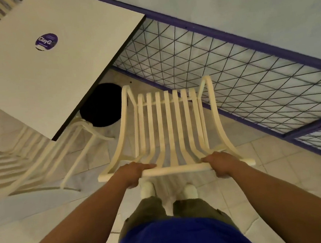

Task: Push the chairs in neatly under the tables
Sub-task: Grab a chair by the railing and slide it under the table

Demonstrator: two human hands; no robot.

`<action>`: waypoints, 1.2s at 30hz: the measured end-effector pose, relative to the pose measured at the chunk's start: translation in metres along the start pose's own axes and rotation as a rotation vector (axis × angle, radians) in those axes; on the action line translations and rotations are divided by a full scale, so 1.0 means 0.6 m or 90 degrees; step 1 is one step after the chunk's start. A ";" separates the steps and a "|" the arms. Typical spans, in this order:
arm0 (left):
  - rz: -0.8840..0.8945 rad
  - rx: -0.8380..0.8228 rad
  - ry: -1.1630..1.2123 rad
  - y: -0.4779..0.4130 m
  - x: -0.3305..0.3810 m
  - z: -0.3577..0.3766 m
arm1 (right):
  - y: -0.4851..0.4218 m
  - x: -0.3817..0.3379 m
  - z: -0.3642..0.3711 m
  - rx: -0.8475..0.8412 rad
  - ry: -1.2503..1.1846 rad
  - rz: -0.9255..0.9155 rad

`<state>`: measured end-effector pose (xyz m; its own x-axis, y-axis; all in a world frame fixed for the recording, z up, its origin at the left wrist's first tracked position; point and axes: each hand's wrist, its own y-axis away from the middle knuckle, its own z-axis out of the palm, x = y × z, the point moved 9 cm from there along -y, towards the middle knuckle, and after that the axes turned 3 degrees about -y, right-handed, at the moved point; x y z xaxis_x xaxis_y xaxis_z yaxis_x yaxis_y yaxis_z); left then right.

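Broadly, the scene was taken up by a pale tiled floor (279,168), glossy and crossed by thin grout lines. Over it at the left a square tabletop (42,78) was seen, flat, matt and off-white with a dark edge. It was carried on a round black base (102,105) that showed below its near side. Along the right a railing (229,68) was set, a purple-painted frame filled with thin dark wire crossed into triangles.

A chair (169,124), cream-coloured and built of smooth curved slats, was placed between the tabletop and the railing, just beside the tabletop's edge and not yet under it. Its seat was pointed away from the person. Whether its legs were on the floor or lifted could not be told. A second chair (46,159) of the same slatted make was seen at the left, blurred, with its legs partly under the tabletop.

The chair's top rail (176,170) was gripped by both hands. The left hand (133,171) was closed round the left part of it and the right hand (221,163) was wrapped round it near the right end. The hands were judged to be set well apart so that the chair could be turned leftward and steered in squarely.

Last, a round purple sticker (46,41) with white lettering was stuck on the tabletop.
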<state>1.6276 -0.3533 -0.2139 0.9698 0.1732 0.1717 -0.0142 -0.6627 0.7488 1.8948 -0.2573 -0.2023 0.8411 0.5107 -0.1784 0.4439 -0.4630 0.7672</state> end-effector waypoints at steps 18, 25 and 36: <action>0.046 -0.084 0.057 -0.008 0.016 0.025 | -0.014 0.020 -0.017 -0.006 -0.006 0.068; 0.042 -0.106 0.037 -0.014 0.027 0.030 | -0.007 0.039 -0.012 0.005 -0.010 0.087; -0.034 -0.062 0.026 -0.009 0.020 0.025 | -0.036 0.058 -0.015 -0.050 -0.045 -0.005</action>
<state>1.6426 -0.3585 -0.2254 0.9591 0.2373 0.1544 0.0117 -0.5783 0.8157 1.9120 -0.2230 -0.2195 0.8585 0.4608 -0.2250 0.4272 -0.3998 0.8110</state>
